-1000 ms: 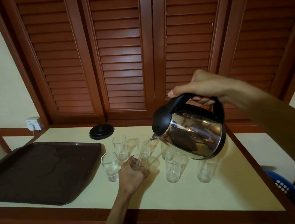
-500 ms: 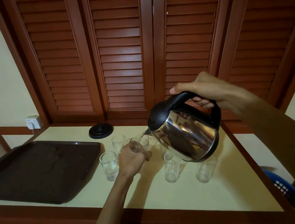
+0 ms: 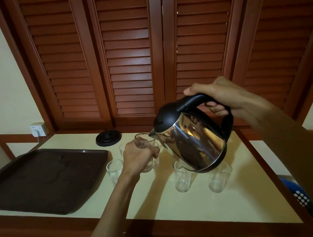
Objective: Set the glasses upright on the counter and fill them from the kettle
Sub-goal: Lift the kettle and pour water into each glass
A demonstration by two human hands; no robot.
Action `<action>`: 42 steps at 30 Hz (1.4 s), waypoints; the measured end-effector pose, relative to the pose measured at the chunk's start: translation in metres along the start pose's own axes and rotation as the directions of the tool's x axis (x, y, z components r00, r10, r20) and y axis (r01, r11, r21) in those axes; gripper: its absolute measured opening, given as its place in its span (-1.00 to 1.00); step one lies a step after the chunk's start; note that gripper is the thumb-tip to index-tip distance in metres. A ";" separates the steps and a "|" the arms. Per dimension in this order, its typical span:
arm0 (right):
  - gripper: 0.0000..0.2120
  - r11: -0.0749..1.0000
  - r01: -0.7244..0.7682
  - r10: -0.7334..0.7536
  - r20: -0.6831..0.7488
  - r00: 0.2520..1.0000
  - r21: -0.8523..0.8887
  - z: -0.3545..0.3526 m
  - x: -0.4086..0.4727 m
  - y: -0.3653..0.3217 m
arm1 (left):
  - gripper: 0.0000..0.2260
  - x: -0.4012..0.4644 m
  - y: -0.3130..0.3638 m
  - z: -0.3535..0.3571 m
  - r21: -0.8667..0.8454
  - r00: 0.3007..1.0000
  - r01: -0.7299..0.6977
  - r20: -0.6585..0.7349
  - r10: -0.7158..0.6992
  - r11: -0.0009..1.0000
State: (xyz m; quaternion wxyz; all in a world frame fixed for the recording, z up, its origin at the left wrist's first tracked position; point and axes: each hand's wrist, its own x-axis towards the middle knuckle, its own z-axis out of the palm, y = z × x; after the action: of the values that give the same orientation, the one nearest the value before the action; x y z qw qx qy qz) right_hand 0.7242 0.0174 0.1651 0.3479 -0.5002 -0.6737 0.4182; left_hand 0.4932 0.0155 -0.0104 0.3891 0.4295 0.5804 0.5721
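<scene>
The drinking glass is up off the surface, upright with its long axis near vertical and its mouth open upward, gripped round the wall by the left hand and sitting just left of and under the spout. The steel kettle hangs from the right hand, curled round the black handle, body tipped down-left so the spout points into that rim. Judging by this, the pour turns on that spout-over-rim line; other glasses stand below, beside the tray
</scene>
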 end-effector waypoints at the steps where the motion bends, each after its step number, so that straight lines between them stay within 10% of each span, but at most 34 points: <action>1: -0.61 1.000 0.004 -0.004 -0.002 1.000 0.007 -0.001 0.000 0.001 | -0.78 0.000 -0.001 0.000 0.008 1.000 -0.003 0.000 0.003 1.000; 30: -0.62 0.984 -0.030 0.052 -0.124 0.991 0.176 -0.055 -0.014 0.046 | -0.62 0.011 -0.116 0.000 0.180 1.000 0.000 -0.012 0.002 0.984; 36: -0.64 0.982 -0.023 0.050 -0.142 0.989 0.186 -0.059 -0.018 0.047 | -0.44 -0.001 -0.090 0.009 0.231 0.970 -0.189 -0.110 0.219 0.954; 39: -0.63 0.982 -0.029 0.059 -0.159 0.986 0.186 -0.057 -0.018 0.050 | -0.44 -0.021 -0.063 0.025 0.401 0.845 -0.351 -0.254 0.471 0.846; 42: -0.66 0.981 -0.033 0.064 -0.159 0.985 0.192 -0.056 -0.019 0.053 | -0.41 -0.041 -0.044 0.051 0.405 0.862 -0.433 -0.076 0.501 0.805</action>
State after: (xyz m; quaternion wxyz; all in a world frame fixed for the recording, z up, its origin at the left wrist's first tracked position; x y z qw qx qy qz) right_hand 0.7988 0.0189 0.1389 0.4379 -0.5141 -0.5877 0.4457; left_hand 0.5520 -0.0057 -0.0586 0.0926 0.5721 0.5870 0.5653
